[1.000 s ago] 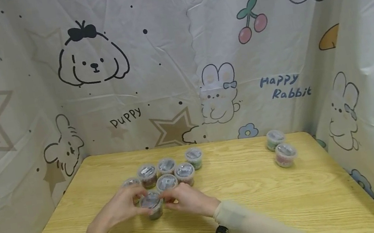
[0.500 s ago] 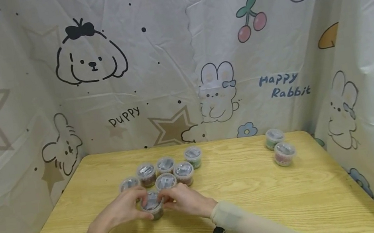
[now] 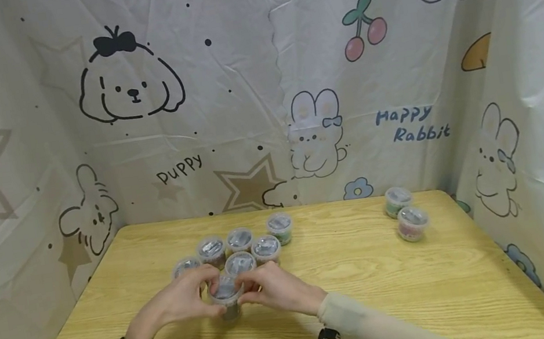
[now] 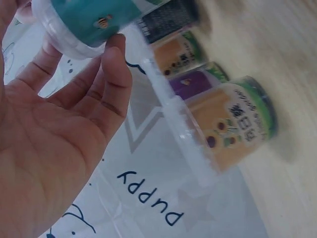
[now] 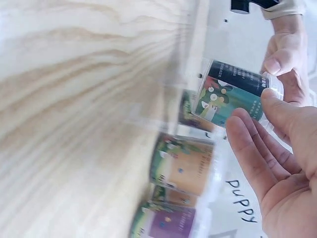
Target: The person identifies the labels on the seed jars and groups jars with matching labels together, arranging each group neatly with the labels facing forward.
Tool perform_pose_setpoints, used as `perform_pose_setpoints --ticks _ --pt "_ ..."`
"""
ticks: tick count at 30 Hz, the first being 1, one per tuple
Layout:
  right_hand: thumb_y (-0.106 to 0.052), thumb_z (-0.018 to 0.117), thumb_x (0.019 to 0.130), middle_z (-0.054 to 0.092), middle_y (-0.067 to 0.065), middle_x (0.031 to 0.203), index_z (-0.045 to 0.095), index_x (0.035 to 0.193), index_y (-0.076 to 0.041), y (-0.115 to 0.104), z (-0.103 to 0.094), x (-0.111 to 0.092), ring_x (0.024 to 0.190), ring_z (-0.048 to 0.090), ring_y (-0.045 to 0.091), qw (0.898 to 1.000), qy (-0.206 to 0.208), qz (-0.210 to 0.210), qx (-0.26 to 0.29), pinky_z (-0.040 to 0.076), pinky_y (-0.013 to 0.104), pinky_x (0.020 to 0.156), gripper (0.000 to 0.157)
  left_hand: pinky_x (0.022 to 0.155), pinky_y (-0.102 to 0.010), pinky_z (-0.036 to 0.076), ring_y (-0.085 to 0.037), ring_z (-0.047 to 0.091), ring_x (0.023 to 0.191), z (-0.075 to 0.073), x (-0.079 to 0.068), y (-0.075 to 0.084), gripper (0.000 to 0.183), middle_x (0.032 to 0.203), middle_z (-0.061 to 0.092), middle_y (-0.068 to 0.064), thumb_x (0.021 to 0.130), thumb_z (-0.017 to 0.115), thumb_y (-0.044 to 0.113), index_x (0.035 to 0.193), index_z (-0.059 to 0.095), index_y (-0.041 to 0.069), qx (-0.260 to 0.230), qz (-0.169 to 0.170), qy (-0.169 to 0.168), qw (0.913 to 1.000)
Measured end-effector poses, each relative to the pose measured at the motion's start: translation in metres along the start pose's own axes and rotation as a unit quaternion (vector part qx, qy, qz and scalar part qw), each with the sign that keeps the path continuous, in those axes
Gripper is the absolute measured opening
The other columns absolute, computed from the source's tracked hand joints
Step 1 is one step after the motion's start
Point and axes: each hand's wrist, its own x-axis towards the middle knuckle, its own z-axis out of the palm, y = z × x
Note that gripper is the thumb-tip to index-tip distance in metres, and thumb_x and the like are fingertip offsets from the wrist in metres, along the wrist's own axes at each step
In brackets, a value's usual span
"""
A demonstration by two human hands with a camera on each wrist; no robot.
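Note:
Between my two hands is a small round plastic tub [image 3: 229, 309] with a clear lid. Its label is teal and dark, as the right wrist view shows on the tub [image 5: 230, 94]. My left hand [image 3: 178, 302] grips the lid's left side with thumb and fingers. On the other side, my right hand [image 3: 285, 292] pinches the rim between thumb and fingertips. Seen from the right wrist, the tub is tilted and its base stands off the tabletop [image 5: 74, 124]. Just behind it is another lidded tub [image 3: 240, 263], and one more tub [image 3: 185, 265] is partly hidden behind my left hand.
Several similar tubs cluster behind my hands, among them a purple-labelled tub [image 5: 171, 220] and an orange-labelled tub [image 4: 225, 126]. A green tub [image 3: 280, 228] stands at that group's back right. Far right, a pink tub [image 3: 413, 224] stands before another green tub [image 3: 398, 201]. Printed cloth [image 3: 242, 109] surrounds the table.
The tub between my hands has shifted slightly right and up. Both hands have moved a little with it, and the right hand's fingers now pinch its rim. The other tubs stay put.

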Motion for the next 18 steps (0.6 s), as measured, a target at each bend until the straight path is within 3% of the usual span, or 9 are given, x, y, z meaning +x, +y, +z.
perform_pose_setpoints --ticks 7,18 --pt "-0.019 0.071 0.090 0.074 0.002 0.091 0.067 0.107 -0.009 0.000 -0.018 -0.004 0.076 0.065 -0.003 0.999 0.023 0.010 0.027 0.050 0.007 0.068 0.020 0.055 -0.019 0.034 -0.004 0.038 0.059 -0.006 0.012 0.009 0.038 0.075 0.051 -0.005 0.078 0.082 0.031 0.079 0.045 0.021 0.001 0.009 0.025 0.9997" --pt "-0.023 0.068 0.093 0.067 -0.003 0.090 0.066 0.114 -0.014 0.008 -0.039 -0.015 0.076 0.061 0.002 0.995 0.095 0.035 0.011 0.053 0.015 0.069 0.023 0.055 -0.020 0.036 -0.006 0.042 0.061 -0.004 0.033 0.023 0.032 0.071 0.053 0.000 0.077 0.081 0.031 0.079 0.051 0.022 0.010 0.011 0.098 0.9951"
